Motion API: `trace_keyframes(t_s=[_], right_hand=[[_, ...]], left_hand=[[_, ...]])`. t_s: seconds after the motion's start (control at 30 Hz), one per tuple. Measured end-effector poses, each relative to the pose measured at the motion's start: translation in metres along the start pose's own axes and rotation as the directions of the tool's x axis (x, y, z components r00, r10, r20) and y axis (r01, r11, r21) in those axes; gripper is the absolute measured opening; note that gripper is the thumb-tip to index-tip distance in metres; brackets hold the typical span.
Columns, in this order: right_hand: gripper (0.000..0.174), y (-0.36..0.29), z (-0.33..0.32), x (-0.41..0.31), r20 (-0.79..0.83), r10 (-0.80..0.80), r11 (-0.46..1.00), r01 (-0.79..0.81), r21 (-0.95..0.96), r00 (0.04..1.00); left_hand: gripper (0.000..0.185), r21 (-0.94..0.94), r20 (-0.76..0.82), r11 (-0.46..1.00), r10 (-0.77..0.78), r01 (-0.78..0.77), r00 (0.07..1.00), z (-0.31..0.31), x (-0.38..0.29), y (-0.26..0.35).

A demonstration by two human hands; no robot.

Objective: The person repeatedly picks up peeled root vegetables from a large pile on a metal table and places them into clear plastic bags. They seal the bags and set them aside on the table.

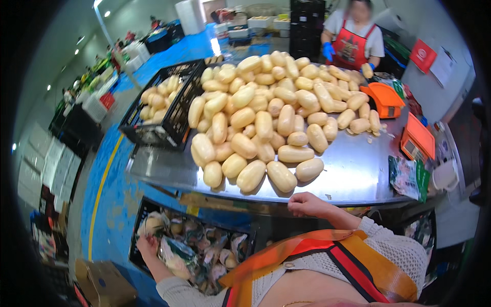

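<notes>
A large heap of peeled, pale yellow lotus root segments (264, 119) lies on the stainless steel table (353, 169). Below the table's left part, my left hand (147, 243) is at a clear plastic bag (153, 224) with pale contents, over a black crate (142, 207) full of bagged produce. Whether its fingers grip the bag is hard to tell. My right hand (305, 203) is at the table's near edge, fingers curled, with nothing seen in it. Several more roots (161, 98) fill a black plastic crate (172, 130) on the table's left end.
Two orange scales (383, 100) and a green printed plastic bag (408, 178) sit on the table's right side. Across it stands a co-worker in a red apron (351, 44) and blue gloves, holding a root. An open cardboard box (103, 284) is on the floor at lower left.
</notes>
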State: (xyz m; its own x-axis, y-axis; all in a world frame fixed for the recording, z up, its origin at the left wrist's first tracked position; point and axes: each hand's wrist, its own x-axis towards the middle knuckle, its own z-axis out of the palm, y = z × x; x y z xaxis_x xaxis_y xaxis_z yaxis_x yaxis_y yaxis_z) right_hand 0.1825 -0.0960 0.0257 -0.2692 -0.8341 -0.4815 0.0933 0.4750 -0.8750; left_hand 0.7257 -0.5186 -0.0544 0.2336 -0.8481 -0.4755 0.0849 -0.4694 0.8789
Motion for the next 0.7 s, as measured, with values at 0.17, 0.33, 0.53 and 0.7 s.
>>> trace_keyframes(t_s=[0.17, 0.33, 0.53, 0.7], right_hand=[[0.022, 0.01, -0.009, -0.002, -0.006, -0.044, 0.998, 0.044, -0.034, 0.999], [0.024, 0.036, -0.034, -0.008, -0.139, -0.125, 0.979, 0.099, -0.178, 0.982], [0.032, 0.075, -0.14, -0.037, -0.57, -0.377, 0.859, 0.046, -0.509, 0.73], [0.037, 0.18, -0.3, -0.1, -0.898, -0.343, 0.917, -0.108, -0.383, 0.276]], left_hand=[[0.051, 0.852, -0.081, 0.397, 0.743, -0.34, 0.665, 0.039, -0.026, 0.029], [0.041, 0.628, 0.285, 0.21, 0.833, -0.749, 0.473, 0.143, -0.12, 0.044], [0.024, 0.212, 0.619, 0.432, 0.635, -0.876, 0.463, 0.265, -0.211, -0.034], [0.019, 0.099, 0.799, 0.638, 0.406, -0.764, 0.443, 0.348, -0.32, -0.079]])
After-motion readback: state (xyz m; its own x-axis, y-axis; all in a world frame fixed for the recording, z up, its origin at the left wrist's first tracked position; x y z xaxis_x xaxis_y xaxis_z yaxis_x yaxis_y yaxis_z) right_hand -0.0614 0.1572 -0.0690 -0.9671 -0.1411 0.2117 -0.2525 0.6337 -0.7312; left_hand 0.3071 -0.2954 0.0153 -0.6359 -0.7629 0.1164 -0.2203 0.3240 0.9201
